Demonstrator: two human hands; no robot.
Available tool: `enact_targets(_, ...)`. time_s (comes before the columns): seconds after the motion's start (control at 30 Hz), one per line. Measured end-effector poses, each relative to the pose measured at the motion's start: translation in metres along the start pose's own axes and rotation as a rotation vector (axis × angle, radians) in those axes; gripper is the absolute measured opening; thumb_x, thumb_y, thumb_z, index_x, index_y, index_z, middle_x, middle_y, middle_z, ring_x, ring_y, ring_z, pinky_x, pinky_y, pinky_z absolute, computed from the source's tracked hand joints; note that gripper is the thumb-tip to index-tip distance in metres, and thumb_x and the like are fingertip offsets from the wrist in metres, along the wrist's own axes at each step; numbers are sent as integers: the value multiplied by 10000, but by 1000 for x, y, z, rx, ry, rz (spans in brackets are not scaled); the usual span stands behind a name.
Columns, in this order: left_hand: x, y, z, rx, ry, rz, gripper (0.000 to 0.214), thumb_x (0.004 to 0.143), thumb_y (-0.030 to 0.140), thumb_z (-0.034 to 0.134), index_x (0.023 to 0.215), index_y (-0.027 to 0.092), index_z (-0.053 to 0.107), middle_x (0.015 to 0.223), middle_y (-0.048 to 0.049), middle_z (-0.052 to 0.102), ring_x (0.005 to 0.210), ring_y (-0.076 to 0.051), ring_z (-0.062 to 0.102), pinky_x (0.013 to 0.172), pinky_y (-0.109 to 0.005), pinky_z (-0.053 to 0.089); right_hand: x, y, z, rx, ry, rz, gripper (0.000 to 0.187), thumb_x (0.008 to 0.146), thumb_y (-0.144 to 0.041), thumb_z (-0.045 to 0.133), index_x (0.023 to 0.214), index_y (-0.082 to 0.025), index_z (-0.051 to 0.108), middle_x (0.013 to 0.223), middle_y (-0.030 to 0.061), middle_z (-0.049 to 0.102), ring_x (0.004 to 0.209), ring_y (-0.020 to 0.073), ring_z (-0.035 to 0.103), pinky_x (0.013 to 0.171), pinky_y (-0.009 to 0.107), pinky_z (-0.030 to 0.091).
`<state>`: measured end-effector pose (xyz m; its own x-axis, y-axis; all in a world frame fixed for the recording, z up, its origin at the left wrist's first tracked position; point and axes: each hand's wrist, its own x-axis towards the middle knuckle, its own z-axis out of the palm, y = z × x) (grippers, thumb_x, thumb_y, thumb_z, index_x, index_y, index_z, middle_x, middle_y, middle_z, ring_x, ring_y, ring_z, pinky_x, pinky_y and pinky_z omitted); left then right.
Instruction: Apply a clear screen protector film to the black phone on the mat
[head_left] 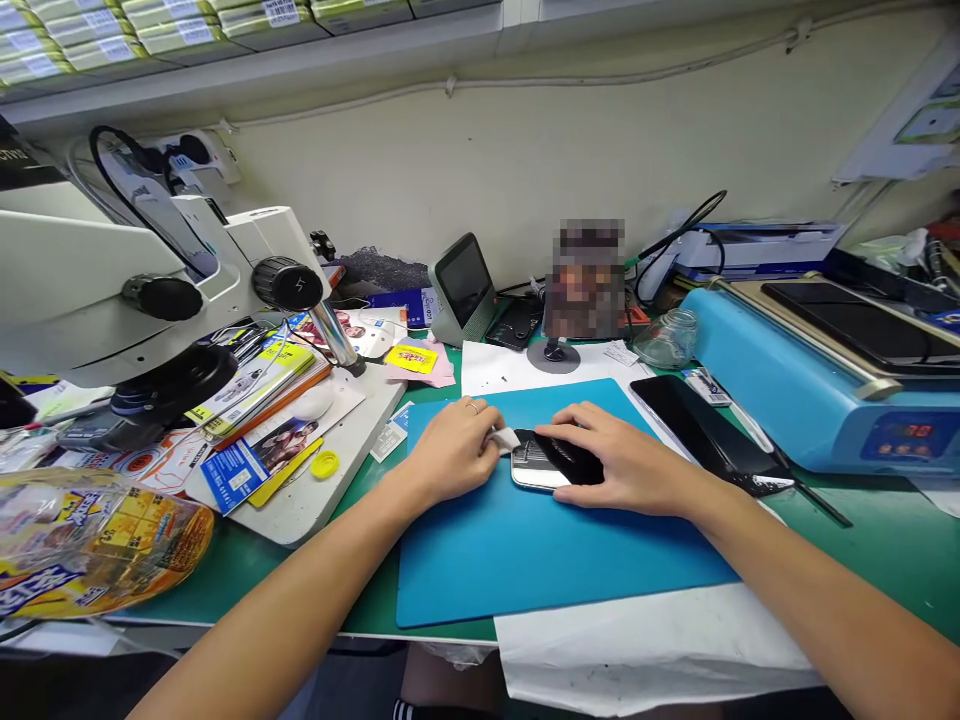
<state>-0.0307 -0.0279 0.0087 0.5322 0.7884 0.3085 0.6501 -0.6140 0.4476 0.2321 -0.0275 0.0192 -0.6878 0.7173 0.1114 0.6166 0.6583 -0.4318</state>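
A phone (pixel 541 462) with a silver frame and a dark face lies on the blue mat (pixel 525 550). My left hand (pixel 450 447) is closed on a small white wipe (pixel 505 439) and presses it against the phone's left end. My right hand (pixel 622 460) lies over the phone's right side, fingers curled round it, holding it down on the mat. A ring shows on a finger of my left hand.
A microscope (pixel 142 290) on a white base with leaflets stands at the left. A blue heating machine (pixel 817 370) sits at the right, a black screen panel (pixel 697 425) beside it. A small grey display (pixel 463 288), a glass jar (pixel 667 340) and a snack bag (pixel 82 545) are also about.
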Motion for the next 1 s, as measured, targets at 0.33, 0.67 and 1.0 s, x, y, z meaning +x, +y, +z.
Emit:
enact_targets(0.33,0,19,10,-363,185,-60,75,966,279,552,935,214,571,775,13,664,675,-151,627,584,-230,464,5,-14,5,23,149,-77,573,812,-685,666,1168,-238,689,1095,107,673,1012,287,600,845,435,504)
enact_targets(0.67,0,21,9,-455,179,35,320,1007,404,555,778,193,629,784,-29,666,734,-174,618,682,-276,507,8,-18,9,151,390,-120,223,992,-356,515,844,-240,634,797,49,667,776,214,574,733,380,456)
enact_targets(1.0,-2,20,7,-401,231,52,325,1013,413,556,793,205,677,763,-33,653,709,-182,596,676,-296,477,2,-22,6,332,493,28,171,961,-348,534,855,-239,612,838,22,685,775,186,645,716,335,525)
